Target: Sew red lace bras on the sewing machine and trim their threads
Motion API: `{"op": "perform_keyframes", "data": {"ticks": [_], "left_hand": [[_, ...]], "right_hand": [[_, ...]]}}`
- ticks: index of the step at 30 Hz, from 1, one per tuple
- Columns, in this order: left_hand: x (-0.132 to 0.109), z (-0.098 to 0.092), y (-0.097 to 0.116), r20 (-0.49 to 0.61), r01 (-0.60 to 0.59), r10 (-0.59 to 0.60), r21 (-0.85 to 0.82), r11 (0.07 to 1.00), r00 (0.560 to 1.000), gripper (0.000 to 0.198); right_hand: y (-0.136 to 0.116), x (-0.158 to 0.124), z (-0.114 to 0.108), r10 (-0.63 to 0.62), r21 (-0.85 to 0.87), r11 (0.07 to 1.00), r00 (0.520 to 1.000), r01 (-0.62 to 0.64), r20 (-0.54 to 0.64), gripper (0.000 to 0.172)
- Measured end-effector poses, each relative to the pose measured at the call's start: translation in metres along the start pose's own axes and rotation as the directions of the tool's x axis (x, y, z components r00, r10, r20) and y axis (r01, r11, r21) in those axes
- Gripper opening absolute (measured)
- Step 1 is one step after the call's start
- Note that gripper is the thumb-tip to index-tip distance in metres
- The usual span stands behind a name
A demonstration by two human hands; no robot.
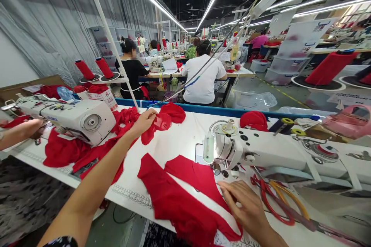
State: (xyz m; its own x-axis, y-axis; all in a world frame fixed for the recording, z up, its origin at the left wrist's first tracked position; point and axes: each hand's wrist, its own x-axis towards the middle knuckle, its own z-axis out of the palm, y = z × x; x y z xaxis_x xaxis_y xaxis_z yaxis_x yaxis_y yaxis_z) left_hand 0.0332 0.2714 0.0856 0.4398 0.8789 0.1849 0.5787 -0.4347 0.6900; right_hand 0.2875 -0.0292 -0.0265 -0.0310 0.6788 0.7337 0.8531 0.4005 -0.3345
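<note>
My left hand [148, 119] reaches across to the back of the white table, its fingers closed on the edge of a small red fabric piece [162, 122] in a loose group of red pieces. My right hand [246, 206] is in front of the sewing machine [255, 146], fingers curled together at the edge of a larger cut red fabric [185, 197]. That fabric lies flat, with a long gap showing the white tabletop, and its front part hangs towards me. The machine's needle area [217, 168] is just beyond its right edge.
Scissors with red handles [275, 204] and an orange-handled tool [292, 197] lie right of my right hand. At left, another person's hand [30, 127] is beside a second sewing machine [69, 117] with red fabric [65, 148]. Red thread cones [330, 67] stand at right.
</note>
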Motion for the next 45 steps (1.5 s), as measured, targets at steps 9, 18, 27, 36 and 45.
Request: {"op": "perform_keyframes", "data": {"ticks": [9,18,27,36,45], "left_hand": [[-0.128,0.012,0.096,0.685,-0.074,0.333,-0.378,0.923,0.648,0.017],[-0.144,0.043,0.033,0.641,0.157,0.103,-0.335,0.929,0.760,0.002],[-0.143,0.062,0.077,0.678,0.093,0.350,-0.526,0.845,0.646,0.029],[-0.193,0.088,0.052,0.631,0.537,0.057,-0.701,0.468,0.774,0.030],[-0.124,0.058,0.083,0.045,-0.591,0.592,0.154,0.792,0.805,0.016]], "right_hand": [[-0.099,0.050,0.006,0.321,0.245,0.903,0.934,-0.352,0.158,0.044],[-0.064,0.008,-0.039,0.562,0.014,0.814,0.792,-0.581,0.237,0.028],[-0.069,0.034,-0.018,0.340,0.162,0.887,0.850,-0.432,0.402,0.060],[-0.084,0.041,-0.024,0.314,0.338,0.869,0.931,-0.362,0.189,0.015],[-0.094,0.051,0.001,0.480,0.443,0.635,0.773,-0.633,0.415,0.031]]}}
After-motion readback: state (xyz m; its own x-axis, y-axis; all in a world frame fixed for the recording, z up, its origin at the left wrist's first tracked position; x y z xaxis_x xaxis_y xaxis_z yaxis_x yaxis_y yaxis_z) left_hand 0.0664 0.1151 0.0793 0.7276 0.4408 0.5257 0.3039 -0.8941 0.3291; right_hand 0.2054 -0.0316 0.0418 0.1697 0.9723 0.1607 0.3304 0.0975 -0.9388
